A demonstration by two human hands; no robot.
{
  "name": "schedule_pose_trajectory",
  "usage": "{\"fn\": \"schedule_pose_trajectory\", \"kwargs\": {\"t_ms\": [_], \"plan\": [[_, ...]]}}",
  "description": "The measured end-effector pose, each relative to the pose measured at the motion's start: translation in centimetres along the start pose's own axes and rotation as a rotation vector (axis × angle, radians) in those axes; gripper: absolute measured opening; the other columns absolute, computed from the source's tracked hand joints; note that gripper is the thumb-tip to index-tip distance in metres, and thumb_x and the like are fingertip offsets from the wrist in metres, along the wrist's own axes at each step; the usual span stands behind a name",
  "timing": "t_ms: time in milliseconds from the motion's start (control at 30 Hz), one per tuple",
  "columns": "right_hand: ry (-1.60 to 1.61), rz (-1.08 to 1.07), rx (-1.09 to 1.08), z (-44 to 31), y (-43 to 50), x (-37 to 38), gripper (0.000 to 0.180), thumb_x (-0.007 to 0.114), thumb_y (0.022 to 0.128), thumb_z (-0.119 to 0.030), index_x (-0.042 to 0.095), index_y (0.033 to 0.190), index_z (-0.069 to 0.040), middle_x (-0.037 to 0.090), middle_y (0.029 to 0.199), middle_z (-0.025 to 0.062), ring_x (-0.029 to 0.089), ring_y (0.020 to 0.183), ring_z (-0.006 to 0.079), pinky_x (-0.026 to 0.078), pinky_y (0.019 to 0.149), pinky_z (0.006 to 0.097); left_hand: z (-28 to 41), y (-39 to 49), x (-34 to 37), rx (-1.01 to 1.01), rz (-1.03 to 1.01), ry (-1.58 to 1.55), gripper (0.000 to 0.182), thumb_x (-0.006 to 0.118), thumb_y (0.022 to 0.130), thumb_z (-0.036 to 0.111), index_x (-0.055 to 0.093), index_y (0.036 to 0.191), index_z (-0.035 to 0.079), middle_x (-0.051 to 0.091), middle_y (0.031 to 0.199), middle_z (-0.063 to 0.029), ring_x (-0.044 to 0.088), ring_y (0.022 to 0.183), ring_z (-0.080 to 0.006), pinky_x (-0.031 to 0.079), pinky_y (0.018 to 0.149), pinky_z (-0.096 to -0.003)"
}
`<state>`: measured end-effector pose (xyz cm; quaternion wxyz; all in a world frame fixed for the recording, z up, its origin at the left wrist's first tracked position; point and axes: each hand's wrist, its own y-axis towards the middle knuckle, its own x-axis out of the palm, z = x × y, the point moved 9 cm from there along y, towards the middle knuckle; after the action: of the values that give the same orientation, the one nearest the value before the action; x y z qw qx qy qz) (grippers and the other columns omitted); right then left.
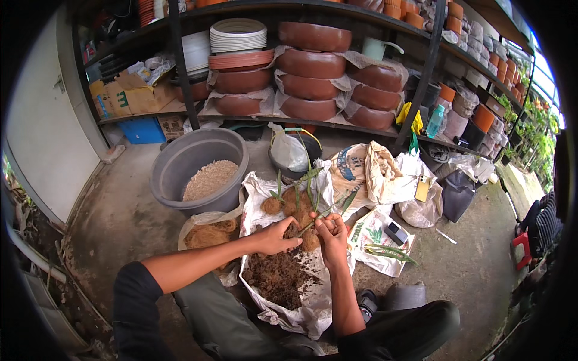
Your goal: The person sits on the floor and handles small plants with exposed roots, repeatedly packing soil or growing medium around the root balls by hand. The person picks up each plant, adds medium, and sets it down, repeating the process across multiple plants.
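My left hand (pixel 274 237) cups a dark clump of root and soil (pixel 291 230) at the base of a leafy green plant (pixel 332 208). The fingers of my right hand (pixel 332 229) pinch the plant's stem, which slants up to the right. Below both hands, loose dark growing medium (pixel 275 280) lies on an opened white woven sack (pixel 316 311). Just beyond them sit several brown fibre-wrapped balls, among them a small one (pixel 271 205) with a green shoot and another ball (pixel 310 242) partly behind my hands.
A grey tub (pixel 158 180) of pale shavings stands at left, beside a bag of brown fibre (pixel 210 234). A black bucket (pixel 311 155) and a filled sack (pixel 350 169) are behind. To the right lie a phone (pixel 423 188), a small device (pixel 396 233) and cut leaves (pixel 390 252).
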<state>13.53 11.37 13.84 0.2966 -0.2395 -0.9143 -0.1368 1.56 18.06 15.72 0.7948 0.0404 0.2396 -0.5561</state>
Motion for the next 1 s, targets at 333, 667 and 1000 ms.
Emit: {"fn": "schedule_pose_trajectory", "kwargs": {"t_ms": [333, 667, 1000], "plan": [[-0.147, -0.066, 0.028, 2.2, -0.7, -0.1, 0.019, 0.062, 0.092, -0.007, 0.060, 0.110, -0.001, 0.064, 0.096, 0.0028, 0.059, 0.087, 0.0097, 0.047, 0.081, 0.0254, 1.1, 1.2, -0.3, 0.050, 0.024, -0.012, 0.049, 0.061, 0.093, 0.032, 0.044, 0.125, -0.001, 0.065, 0.082, -0.0104, 0.064, 0.065, -0.0148, 0.052, 0.059, -0.0305], [-0.062, -0.153, 0.010, 1.5, -0.8, 3.0, 0.023, 0.064, 0.092, -0.010, 0.061, 0.113, 0.000, 0.062, 0.084, -0.0005, 0.056, 0.073, 0.0071, 0.045, 0.065, 0.0232, 1.1, 0.9, -0.2, 0.090, 0.016, -0.249, 0.036, 0.057, 0.096, 0.017, 0.044, 0.125, -0.001, 0.062, 0.090, -0.0082, 0.062, 0.068, -0.0131, 0.052, 0.056, -0.0263], [-0.084, 0.012, -0.030, 3.3, -0.5, 1.9, 0.015, 0.063, 0.092, -0.009, 0.061, 0.104, -0.001, 0.066, 0.101, 0.0041, 0.054, 0.072, 0.0056, 0.046, 0.065, 0.0234, 0.6, 0.0, -0.2, 0.029, 0.002, -0.231, 0.052, 0.059, 0.096, 0.021, 0.035, 0.137, 0.001, 0.059, 0.103, -0.0083, 0.061, 0.078, -0.0112, 0.051, 0.068, -0.0274]]}}
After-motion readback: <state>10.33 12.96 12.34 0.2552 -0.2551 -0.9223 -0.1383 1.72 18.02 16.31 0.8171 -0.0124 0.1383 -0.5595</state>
